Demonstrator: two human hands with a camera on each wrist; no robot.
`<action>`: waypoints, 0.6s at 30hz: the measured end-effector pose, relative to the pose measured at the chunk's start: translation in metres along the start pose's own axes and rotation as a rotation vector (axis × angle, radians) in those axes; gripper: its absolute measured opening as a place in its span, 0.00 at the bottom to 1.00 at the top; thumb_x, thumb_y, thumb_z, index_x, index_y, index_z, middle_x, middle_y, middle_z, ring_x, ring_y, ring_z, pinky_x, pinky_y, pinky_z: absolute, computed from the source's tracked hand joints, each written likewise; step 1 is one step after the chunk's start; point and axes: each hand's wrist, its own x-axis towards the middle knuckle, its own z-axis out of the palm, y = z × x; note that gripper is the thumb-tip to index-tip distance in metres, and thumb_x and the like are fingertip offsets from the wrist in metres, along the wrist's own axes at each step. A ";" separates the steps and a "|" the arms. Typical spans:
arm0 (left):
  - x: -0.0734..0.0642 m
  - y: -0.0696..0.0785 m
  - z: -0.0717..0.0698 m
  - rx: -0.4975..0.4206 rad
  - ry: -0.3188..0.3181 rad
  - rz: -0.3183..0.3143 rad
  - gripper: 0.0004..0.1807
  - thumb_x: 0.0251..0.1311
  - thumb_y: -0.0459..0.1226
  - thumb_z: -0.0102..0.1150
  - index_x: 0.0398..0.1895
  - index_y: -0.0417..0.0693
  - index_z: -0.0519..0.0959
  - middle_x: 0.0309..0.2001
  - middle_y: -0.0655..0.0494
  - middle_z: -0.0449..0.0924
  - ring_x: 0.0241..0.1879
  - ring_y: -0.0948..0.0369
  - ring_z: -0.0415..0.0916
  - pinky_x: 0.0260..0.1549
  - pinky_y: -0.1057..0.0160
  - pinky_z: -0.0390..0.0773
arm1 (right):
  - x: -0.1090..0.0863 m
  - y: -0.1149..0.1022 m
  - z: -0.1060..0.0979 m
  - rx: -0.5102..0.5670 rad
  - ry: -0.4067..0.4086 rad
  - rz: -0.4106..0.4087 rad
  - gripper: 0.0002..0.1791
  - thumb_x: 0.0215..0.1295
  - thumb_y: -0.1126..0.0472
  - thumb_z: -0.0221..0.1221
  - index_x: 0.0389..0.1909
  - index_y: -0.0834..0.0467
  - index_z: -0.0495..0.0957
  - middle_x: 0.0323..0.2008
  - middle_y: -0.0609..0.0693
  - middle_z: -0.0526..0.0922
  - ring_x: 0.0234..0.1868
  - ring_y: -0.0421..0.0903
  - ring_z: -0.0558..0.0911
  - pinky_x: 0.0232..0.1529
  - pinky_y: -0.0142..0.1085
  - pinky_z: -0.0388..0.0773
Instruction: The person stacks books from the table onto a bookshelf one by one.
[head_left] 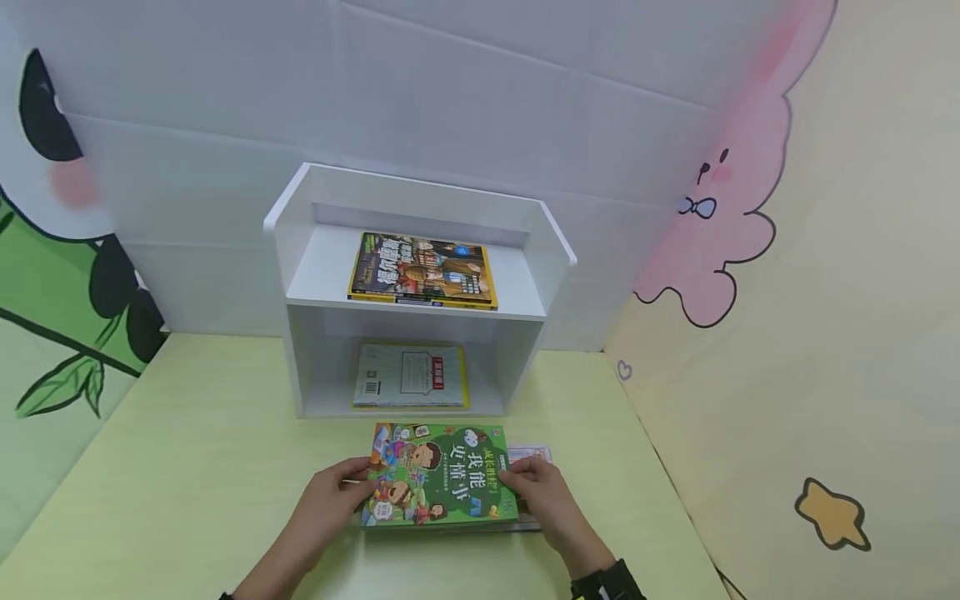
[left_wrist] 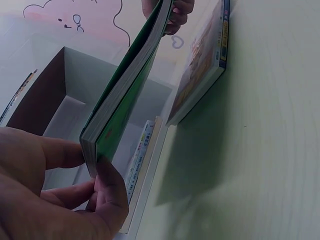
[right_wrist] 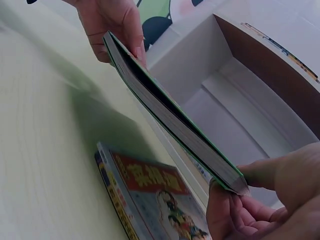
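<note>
A green book [head_left: 442,475] with cartoon children on its cover is held above the table by both hands. My left hand [head_left: 333,497] pinches its left edge, thumb on top, as the left wrist view also shows with the book's page block [left_wrist: 125,85]. On the opposite edge, my right hand [head_left: 546,502] pinches the book between thumb and fingers. In the right wrist view the cover gapes slightly from the pages [right_wrist: 175,122]. Beneath and to the right lie more books [right_wrist: 155,195], stacked on the table and mostly hidden from the head view.
Behind the hands stands a white two-tier shelf [head_left: 294,358]. Dark-covered books [head_left: 423,271] with yellow edges lie flat on its upper tier. A grey-backed book [head_left: 410,377] lies on the lower tier. The pale table [head_left: 202,417] meets walls at the back and right.
</note>
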 end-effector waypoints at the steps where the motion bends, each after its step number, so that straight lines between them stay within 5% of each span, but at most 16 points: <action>1: -0.002 0.000 -0.004 0.004 -0.002 -0.004 0.27 0.75 0.36 0.68 0.72 0.31 0.79 0.57 0.43 0.84 0.48 0.56 0.83 0.38 0.61 0.84 | 0.000 -0.002 0.003 0.002 -0.010 0.000 0.20 0.78 0.56 0.69 0.55 0.68 0.77 0.40 0.55 0.86 0.36 0.46 0.88 0.36 0.37 0.88; 10: -0.013 0.023 -0.035 -0.046 -0.069 0.019 0.30 0.79 0.37 0.66 0.75 0.27 0.73 0.60 0.40 0.81 0.51 0.55 0.84 0.49 0.57 0.89 | -0.005 -0.037 0.009 -0.003 -0.080 -0.019 0.19 0.80 0.54 0.68 0.55 0.66 0.77 0.37 0.54 0.87 0.31 0.44 0.83 0.29 0.35 0.78; 18: -0.013 0.044 -0.059 -0.044 -0.099 0.056 0.31 0.81 0.39 0.63 0.78 0.28 0.70 0.62 0.40 0.79 0.55 0.55 0.84 0.52 0.60 0.88 | -0.002 -0.066 0.012 0.048 -0.113 -0.070 0.18 0.81 0.57 0.67 0.55 0.67 0.77 0.38 0.54 0.87 0.35 0.44 0.85 0.36 0.37 0.81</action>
